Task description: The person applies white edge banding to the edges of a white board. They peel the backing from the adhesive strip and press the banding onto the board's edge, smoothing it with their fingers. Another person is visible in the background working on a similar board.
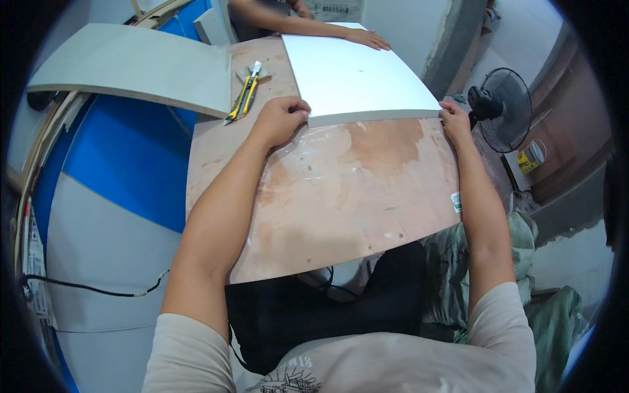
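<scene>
A white panel (360,72) lies flat on the plywood tabletop (314,223), its pale edge facing me. My left hand (285,120) is closed at the panel's near left corner, fingertips pinching the edge. At the near right corner my right hand (455,122) holds the panel the same way, its thumb and fingers against the side. Across from me a co-worker's hand (368,39) rests flat on the panel's far part. Left of the panel, close to my left hand, lies a yellow and black utility knife (244,98) beside another small tool that I cannot make out.
A large pale board (137,65) overlaps the tabletop's left side, above blue sheets (128,154) and a grey board (108,242). A black cable (98,286) runs at the lower left. To the right stand a black fan (501,108), a yellow bucket (531,156) and green sacks (445,275).
</scene>
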`<state>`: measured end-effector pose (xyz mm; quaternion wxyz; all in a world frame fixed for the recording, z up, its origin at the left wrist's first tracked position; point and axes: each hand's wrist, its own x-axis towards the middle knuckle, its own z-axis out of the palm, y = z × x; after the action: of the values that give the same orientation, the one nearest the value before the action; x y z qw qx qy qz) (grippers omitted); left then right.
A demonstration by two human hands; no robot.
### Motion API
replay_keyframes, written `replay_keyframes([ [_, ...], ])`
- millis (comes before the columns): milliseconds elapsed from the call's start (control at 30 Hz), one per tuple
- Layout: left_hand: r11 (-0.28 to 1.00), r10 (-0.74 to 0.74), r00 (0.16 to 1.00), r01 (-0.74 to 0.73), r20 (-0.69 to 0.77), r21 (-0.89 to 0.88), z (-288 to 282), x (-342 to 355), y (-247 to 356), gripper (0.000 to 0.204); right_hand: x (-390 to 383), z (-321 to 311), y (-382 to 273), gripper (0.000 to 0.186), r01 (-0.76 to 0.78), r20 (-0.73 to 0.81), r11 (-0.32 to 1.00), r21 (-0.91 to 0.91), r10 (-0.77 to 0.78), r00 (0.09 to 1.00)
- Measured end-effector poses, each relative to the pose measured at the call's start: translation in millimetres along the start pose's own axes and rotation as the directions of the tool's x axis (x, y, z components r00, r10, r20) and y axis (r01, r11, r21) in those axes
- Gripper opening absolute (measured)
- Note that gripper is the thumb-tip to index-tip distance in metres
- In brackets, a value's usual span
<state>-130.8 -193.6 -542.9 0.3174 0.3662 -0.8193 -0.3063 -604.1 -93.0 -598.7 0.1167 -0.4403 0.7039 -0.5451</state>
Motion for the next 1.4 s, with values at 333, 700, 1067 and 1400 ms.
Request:
replay_keyframes([
  [333,1.000,0.007,1.000,-0.007,-0.019,0.024,1,3,-3,0.020,1,1,0,0.027,0.014,-0.019,0.996,-0.086,-0.016,1.000],
  [700,0.999,0.048,0.998,-0.048,-0.045,-0.005,2,1,-9,0.021,-14,6,-24,0.028,0.001,-0.028,0.994,-0.108,-0.004,1.000],
  [1067,0.998,0.017,1.000,-0.018,-0.017,-0.054,3,1,-4,0.019,-8,1,-10,0.027,-0.035,-0.034,0.999,-0.039,0.034,0.999],
  [1400,1.000,0.014,0.999,-0.014,-0.031,-0.001,3,0,-1,0.019,-7,1,-7,0.028,0.001,-0.060,0.996,-0.093,-0.007,0.998],
])
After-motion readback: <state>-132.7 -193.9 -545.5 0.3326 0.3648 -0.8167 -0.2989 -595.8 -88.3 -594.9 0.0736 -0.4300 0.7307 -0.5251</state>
